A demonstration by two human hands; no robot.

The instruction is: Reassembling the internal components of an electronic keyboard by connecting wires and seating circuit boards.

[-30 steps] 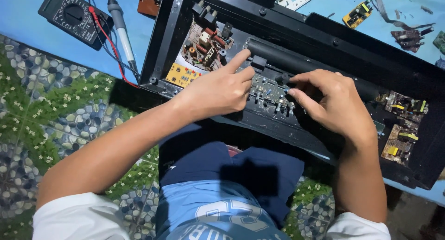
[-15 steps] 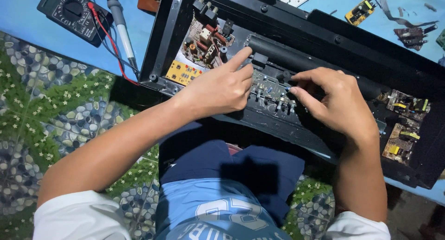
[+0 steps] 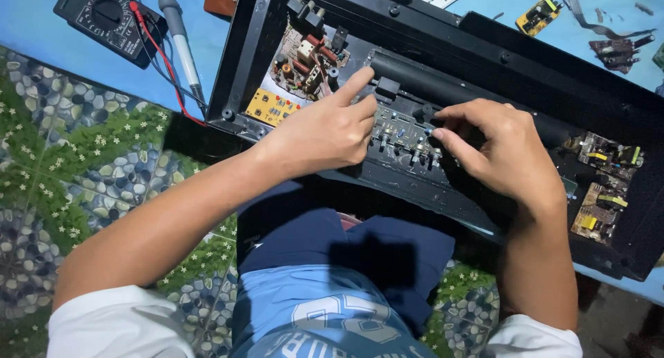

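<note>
Two hands, left hand and right hand, touch one circuit board

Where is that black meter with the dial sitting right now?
The black multimeter lies at the top left of the head view on the blue surface, beside the soldering iron and left of the opened black case.

Left hand and right hand on the circuit board inside an open black casing, fingers on small components, multimeter on blue worktop
</note>
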